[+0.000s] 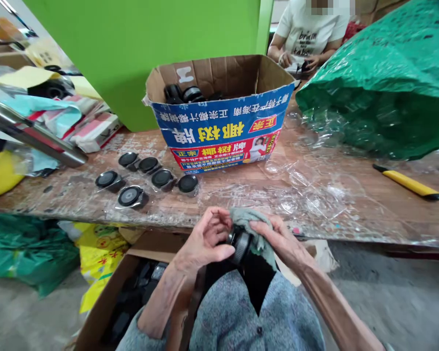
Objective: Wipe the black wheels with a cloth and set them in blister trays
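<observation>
Left hand: curled, gripping a black camera lens
Right hand: closed, pressing grey cloth to the lens
Ahead: cardboard carton

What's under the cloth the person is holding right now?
The grey-green cloth partly covers what looks like a black ribbed camera lens, held between the left hand and right hand. One ribbed end shows; the rest is hidden by cloth and fingers.

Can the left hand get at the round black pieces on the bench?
Probably yes: nothing stands between the left hand and the round black pieces on the bench, but it holds a black lens.
</observation>
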Motion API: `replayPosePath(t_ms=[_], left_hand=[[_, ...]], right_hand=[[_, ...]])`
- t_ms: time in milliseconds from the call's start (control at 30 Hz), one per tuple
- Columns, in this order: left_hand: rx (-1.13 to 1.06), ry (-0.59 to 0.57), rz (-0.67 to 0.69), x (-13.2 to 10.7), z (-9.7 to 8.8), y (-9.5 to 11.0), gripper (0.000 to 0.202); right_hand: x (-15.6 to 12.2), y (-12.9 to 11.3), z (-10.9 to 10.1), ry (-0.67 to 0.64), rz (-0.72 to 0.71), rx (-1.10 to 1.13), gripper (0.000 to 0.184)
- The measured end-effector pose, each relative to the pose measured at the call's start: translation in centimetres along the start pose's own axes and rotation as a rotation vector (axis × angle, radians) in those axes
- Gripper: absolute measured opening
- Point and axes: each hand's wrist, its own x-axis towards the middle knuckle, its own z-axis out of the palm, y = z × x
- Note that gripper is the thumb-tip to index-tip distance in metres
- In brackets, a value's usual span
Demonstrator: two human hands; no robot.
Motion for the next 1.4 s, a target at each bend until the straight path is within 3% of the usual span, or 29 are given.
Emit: replayPosePath(t_ms=[100, 200, 267, 333, 400, 467, 500, 600, 667, 733, 800, 867, 1000, 1067, 1200, 1300, 1400], left_hand=[[-0.416, 0.206, -0.085, 0.8, 1.3, -1.4, 0.045], [-0.596, 0.438, -0.065, 2.3, 3.1, -3.1, 0.034], [-0.499, 0.514, 0.068, 3.2, 3.8, -4.0, 0.036], [-0.258, 0.602, 0.275, 3.7, 4.0, -4.7, 0.038], [-0.031, 0.675, 0.436, 3.7, 3.7, -5.1, 0.041], [0.036, 0.67, 0.458, 3.4, 3.4, -5.2, 0.042], [0.003, 0.642, 0.42, 3.2, 3.2, -5.1, 0.042], [-0.292, 0.54, 0.19, 2.6, 2.7, -4.4, 0.042], [-0.498, 0.465, 0.013, 2.5, 2.2, -3.7, 0.036], [-0.643, 0.409, -0.084, 2.4, 1.7, -3.1, 0.034], [-0.719, 0.343, -0.112, 2.3, 1.4, -2.8, 0.035], [-0.766, 0.28, -0.145, 2.2, 1.6, -3.0, 0.031], [-0.742, 0.264, -0.126, 2.7, 2.9, -3.9, 0.022], [-0.721, 0.271, -0.057, 3.1, 3.2, -4.0, 0.029], [-0.651, 0.242, -0.053, 2.8, 2.7, -3.6, 0.037], [-0.573, 0.27, -0.07, 2.0, 2.1, -3.3, 0.034], [-0.506, 0.268, -0.075, 1.8, 2.2, -3.1, 0.038]], right_hand=[[0.3, 1.8, 0.8, 0.183, 0.218, 0.418, 0.03], [0.5, 3.5, 2.8, 0.407, 0.208, 0.592, 0.025], [0.3, 4.0, 4.1, 0.511, 0.206, 0.619, 0.026], [-0.1, 3.8, 5.2, 0.579, 0.264, 0.615, 0.03], [-0.5, 2.9, 5.8, 0.538, 0.31, 0.534, 0.034], [-0.9, 2.0, 6.1, 0.438, 0.217, 0.314, 0.033], [-1.0, 1.7, 6.2, 0.413, 0.095, 0.153, 0.031], [-1.6, 2.1, 6.0, 0.387, -0.367, -0.337, 0.031], [-2.4, 3.0, 5.4, 0.3, -0.497, -0.467, 0.033], [-3.3, 3.2, 4.2, 0.299, -0.381, -0.426, 0.03], [-3.2, 2.4, 2.6, 0.454, -0.211, -0.328, 0.024], [-1.9, 1.1, 1.5, 0.543, -0.144, -0.267, 0.026], [2.2, 0.3, 2.0, 0.365, -0.216, -0.314, 0.034], [3.0, 1.3, 3.1, 0.374, -0.272, -0.372, 0.034], [1.4, 2.7, 3.9, 0.402, -0.317, -0.474, 0.032], [0.5, 1.6, 2.8, 0.259, -0.301, -0.488, 0.026], [1.4, 0.6, 2.4, 0.25, -0.295, -0.457, 0.029]])
